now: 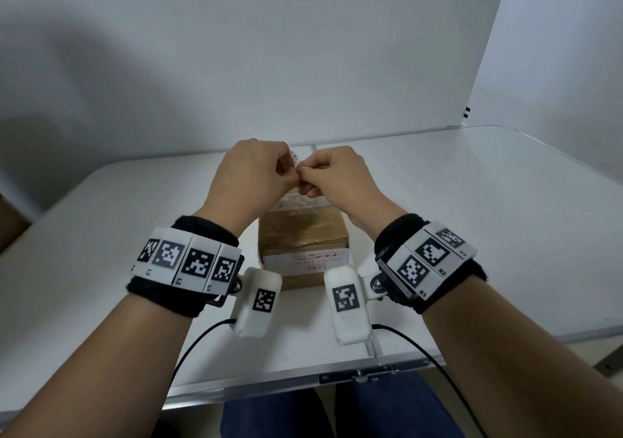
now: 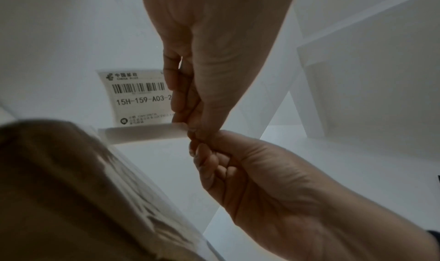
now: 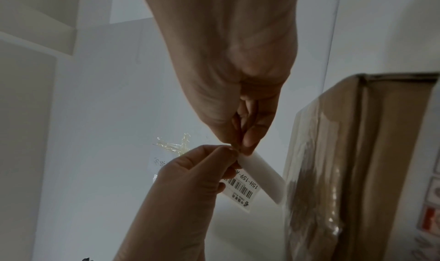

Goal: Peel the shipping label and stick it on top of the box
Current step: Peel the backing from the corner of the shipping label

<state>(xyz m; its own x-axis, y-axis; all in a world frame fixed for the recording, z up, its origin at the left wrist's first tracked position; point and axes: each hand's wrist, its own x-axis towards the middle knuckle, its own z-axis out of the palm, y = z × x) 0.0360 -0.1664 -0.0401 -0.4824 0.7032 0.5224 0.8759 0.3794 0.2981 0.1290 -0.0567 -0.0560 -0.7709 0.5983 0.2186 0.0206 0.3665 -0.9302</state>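
A brown cardboard box (image 1: 303, 235) wrapped in clear tape stands on the white table (image 1: 472, 201) just before my wrists. Above its far end both hands meet. My left hand (image 1: 290, 174) pinches the white shipping label (image 2: 138, 97), whose barcode and "15H-159-A03" print face the left wrist view. My right hand (image 1: 303, 177) pinches a white strip (image 3: 262, 172) folded back off the label's (image 3: 240, 188) edge, right against the left fingertips (image 3: 228, 152). The box (image 3: 345, 152) stands right of the hands in the right wrist view. Only a corner of the label (image 1: 294, 157) shows from the head.
A white backdrop board (image 1: 303, 50) rises behind the table. A crumpled scrap of clear tape (image 3: 176, 144) lies beyond the hands. Cables run from both wrist cameras over the table's front edge (image 1: 303, 380). A brown object (image 1: 10, 225) sits off the left edge.
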